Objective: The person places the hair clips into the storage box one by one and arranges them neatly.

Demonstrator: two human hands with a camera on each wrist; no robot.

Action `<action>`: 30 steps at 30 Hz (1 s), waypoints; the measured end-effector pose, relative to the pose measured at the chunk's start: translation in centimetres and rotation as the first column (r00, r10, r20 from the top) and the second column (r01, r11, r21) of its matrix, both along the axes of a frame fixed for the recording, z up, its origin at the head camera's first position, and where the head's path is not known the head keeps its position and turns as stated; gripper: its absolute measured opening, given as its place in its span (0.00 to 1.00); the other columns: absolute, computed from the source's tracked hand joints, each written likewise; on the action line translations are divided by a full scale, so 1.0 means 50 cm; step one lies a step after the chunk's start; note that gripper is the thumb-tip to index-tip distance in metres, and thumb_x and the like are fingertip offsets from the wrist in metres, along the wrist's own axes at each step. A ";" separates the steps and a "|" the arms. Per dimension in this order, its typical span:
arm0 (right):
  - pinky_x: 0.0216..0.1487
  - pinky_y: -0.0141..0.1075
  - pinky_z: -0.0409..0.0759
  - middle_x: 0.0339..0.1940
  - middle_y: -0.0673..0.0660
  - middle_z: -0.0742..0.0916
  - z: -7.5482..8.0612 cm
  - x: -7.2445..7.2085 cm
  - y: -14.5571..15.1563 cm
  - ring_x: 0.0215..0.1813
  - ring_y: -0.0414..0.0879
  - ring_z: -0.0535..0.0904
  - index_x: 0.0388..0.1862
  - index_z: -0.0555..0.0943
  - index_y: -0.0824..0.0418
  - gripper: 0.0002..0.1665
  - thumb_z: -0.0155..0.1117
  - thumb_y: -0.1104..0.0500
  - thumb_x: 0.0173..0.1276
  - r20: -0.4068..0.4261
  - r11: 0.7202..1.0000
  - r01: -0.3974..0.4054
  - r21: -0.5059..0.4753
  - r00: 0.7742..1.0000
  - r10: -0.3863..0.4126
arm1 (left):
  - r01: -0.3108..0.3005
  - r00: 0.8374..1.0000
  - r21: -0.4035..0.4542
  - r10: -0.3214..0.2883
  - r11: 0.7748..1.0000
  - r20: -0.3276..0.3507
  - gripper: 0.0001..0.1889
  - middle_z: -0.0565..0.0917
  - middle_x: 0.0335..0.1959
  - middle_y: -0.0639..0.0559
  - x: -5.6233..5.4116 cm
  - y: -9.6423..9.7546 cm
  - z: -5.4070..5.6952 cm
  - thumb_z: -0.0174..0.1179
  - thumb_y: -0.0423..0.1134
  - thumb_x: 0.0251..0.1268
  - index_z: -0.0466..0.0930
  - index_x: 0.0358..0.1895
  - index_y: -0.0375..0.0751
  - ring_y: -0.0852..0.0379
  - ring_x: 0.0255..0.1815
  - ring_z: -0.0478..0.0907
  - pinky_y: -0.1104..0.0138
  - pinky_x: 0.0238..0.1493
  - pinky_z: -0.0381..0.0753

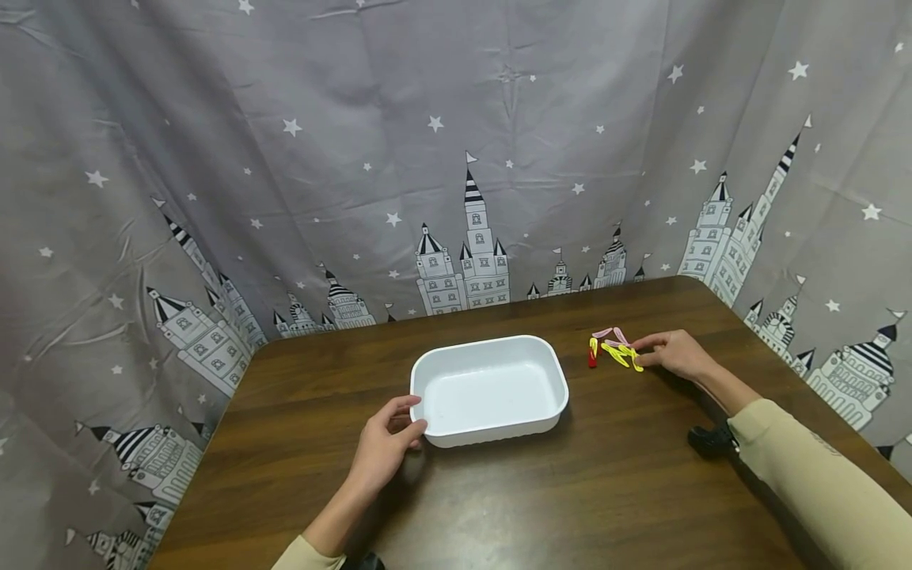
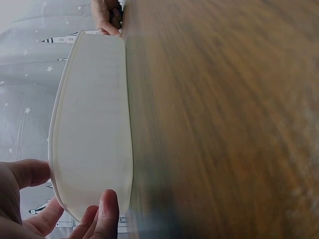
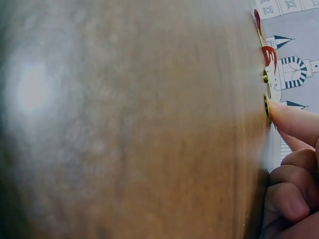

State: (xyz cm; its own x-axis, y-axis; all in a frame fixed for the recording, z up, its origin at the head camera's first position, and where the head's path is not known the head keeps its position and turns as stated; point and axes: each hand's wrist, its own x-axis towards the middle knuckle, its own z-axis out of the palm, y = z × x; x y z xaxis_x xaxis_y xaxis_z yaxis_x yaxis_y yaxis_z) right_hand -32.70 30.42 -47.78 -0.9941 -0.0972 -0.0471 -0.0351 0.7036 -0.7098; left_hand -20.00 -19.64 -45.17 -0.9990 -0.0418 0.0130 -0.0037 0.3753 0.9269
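Head view is showing a white tray (image 1: pixel 492 434) sitting on the table (image 1: pixel 321 380), left of a loose group of hair clips. The tray is opening upward, its long axis running left to right, the right end lying slightly farther from the person. The left hand (image 1: pixel 385 445) is grasping the near left corner, thumb and fingers gripping its rim.

At the group's right edge, the right hand (image 1: pixel 673 352) is touching a yellow clip (image 1: pixel 636 361); whether this grip is pinching it or merely touching it, I cannot tell. That clip's long axis is slanting from far left to near right. Pink clips (image 1: pixel 621 336) are lying on the far side, one of them slanting similarly, while a red clip (image 1: pixel 592 360) at the left is pointing lengthwise toward the person. Behind, a grey curtain (image 1: pixel 356 119) is hanging.
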 end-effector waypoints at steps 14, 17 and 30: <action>0.26 0.34 0.60 0.15 0.44 0.66 0.010 0.004 0.000 0.21 0.40 0.60 0.48 0.86 0.68 0.22 0.75 0.54 0.61 0.008 1.000 0.001 -0.009 1.000 -0.001 | -0.006 1.000 -0.023 0.006 1.000 0.005 0.19 0.84 0.47 0.41 0.003 0.000 0.004 0.66 0.34 0.65 0.80 0.59 0.39 0.51 0.43 0.82 0.61 0.40 0.86; 0.23 0.33 0.60 0.15 0.43 0.69 0.008 0.004 0.001 0.18 0.38 0.59 0.46 0.86 0.69 0.21 0.75 0.54 0.60 0.030 0.999 0.000 -0.032 1.000 0.001 | -0.004 1.000 -0.023 0.004 1.000 0.003 0.19 0.84 0.49 0.41 0.004 0.000 0.003 0.66 0.34 0.65 0.80 0.59 0.40 0.52 0.43 0.82 0.61 0.40 0.86; 0.20 0.32 0.60 0.13 0.42 0.71 0.012 0.004 0.005 0.16 0.37 0.58 0.42 0.85 0.69 0.20 0.74 0.53 0.62 0.079 0.995 -0.005 -0.095 0.997 0.013 | -0.003 1.000 -0.026 0.003 1.000 -0.002 0.19 0.82 0.52 0.41 0.008 -0.002 0.002 0.67 0.36 0.65 0.81 0.58 0.42 0.51 0.46 0.82 0.61 0.41 0.86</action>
State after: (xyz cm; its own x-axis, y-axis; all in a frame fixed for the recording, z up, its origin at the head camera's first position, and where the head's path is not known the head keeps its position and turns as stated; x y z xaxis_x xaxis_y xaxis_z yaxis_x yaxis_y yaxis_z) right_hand -32.52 30.69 -47.20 -0.9867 -0.1137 -0.1161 0.0181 0.6327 -0.7742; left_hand -19.57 -19.71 -45.09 -0.9989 -0.0449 0.0163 -0.0030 0.3996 0.9167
